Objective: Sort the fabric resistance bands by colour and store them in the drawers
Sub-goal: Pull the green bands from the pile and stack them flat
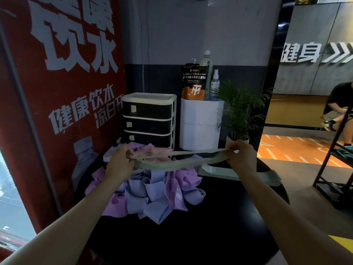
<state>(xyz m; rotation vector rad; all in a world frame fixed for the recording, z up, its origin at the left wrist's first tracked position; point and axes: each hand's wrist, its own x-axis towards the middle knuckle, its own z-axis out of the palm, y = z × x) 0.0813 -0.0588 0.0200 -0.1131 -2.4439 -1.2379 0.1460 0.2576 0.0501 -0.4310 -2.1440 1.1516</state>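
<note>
Centrally in the frame, the left hand (121, 159) and the right hand (241, 156) are each pinching an end of a pale green band (172, 163), holding it stretched above the pile of lilac and pink bands (152, 192) lying on the black table (219, 217). Just behind, the drawer unit (149, 119) is standing with all three drawers closed.

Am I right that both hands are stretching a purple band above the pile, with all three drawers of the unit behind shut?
Not quite: the head view shows the band stretched between the left hand and right hand is pale green, not purple. The purple and lilac ones lie in the pile beneath. The rest holds: all three drawers of the drawer unit are shut.
</note>
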